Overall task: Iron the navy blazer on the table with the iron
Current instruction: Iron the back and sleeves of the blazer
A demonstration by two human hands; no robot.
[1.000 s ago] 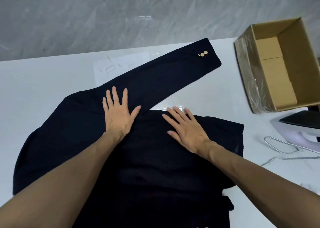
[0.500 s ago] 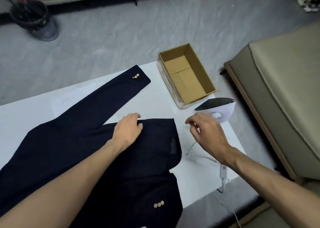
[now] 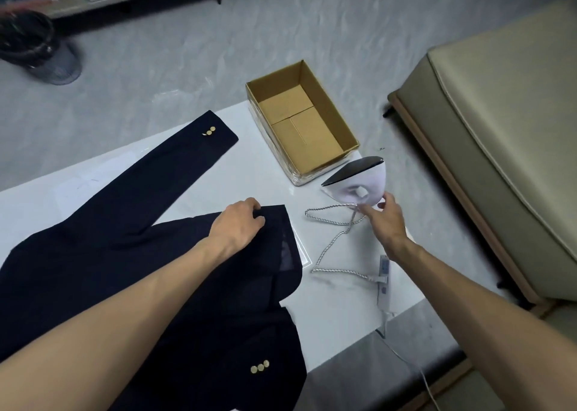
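1. The blazer (image 3: 131, 270) lies flat across the left half of the counter (image 3: 337, 301). One sleeve (image 3: 156, 179) stretches toward the far edge, with gold buttons (image 3: 209, 131) at its cuff.
2. The left hand (image 3: 237, 223) rests on the blazer near its right border, fingers curled into a fold of the dark cloth.
3. The iron (image 3: 359, 179) stands on its heel near the counter's right edge, its dark soleplate tilted upward.
4. The right hand (image 3: 385, 220) reaches to the bottom of the iron, with the thumb and a fingertip touching its white body. Whether it actually grips the iron cannot be told.
5. A braided cord (image 3: 337, 223) loops over the counter from the iron, between the blazer and the right hand.
6. An open cardboard box (image 3: 331, 117) sits at the far right corner, just beside the iron.
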